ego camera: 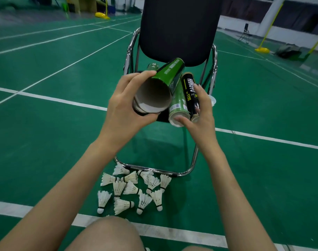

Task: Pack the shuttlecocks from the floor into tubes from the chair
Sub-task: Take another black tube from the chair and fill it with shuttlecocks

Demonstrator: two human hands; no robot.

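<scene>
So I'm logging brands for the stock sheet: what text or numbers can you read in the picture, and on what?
"HANGYU": black tube on the chair, in yellow letters.
Yellow number below it: too blurred to read.
White label on the green tube gripped by the left hand: too small.
Barcode on the second green tube at the right hand: unreadable.

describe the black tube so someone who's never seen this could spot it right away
Find the black folding chair on the green court floor; several tubes lie on its seat. The black tube is the rightmost one, beside a green tube, with the right hand resting against it. It is the only glossy black tube there, with yellow lettering along its side; the others are green.
</scene>
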